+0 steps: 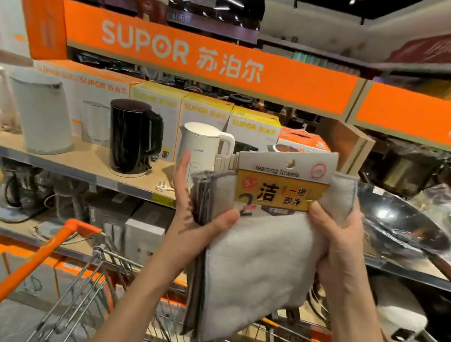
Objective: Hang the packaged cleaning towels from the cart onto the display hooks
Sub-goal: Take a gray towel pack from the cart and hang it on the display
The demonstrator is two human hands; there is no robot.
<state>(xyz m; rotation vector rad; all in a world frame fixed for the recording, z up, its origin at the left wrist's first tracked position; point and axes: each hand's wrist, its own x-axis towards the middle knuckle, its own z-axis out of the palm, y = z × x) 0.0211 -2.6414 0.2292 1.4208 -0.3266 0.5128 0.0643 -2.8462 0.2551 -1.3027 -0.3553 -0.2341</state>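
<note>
the stack of grey microfibre cleaning towels with a grey-and-yellow card header is judged to be light and soft; the cloth layers are seen to droop below the card, so the bundle is likely to sag and swing if it is taken by the fabric alone; the card header is judged to be the only stiff part, and a hold at or just under it is thought best, since the punched hang slot near its top edge has to be steered onto a hook; the plush surface is not expected to be slippery, and nothing about it seems fragile, though the thin card could be bent or torn at the slot if it is forced.

the pack is held up in mid-air, above the wire shopping cart with orange handle and trim and in front of the shelf of kettles; its left edge is supported by the left hand, whose fingers are kept mostly straight along the folded edges while the thumb is pressed on the front cloth; its right side is gripped by the right hand, whose fingers are curled round the bunched fabric beside the yellow label; the towels are seen as several pale grey layers with darker stitched edges; the header is printed with "cleaning towels" and large dark characters on yellow; no display hook can be made out clearly.
</note>
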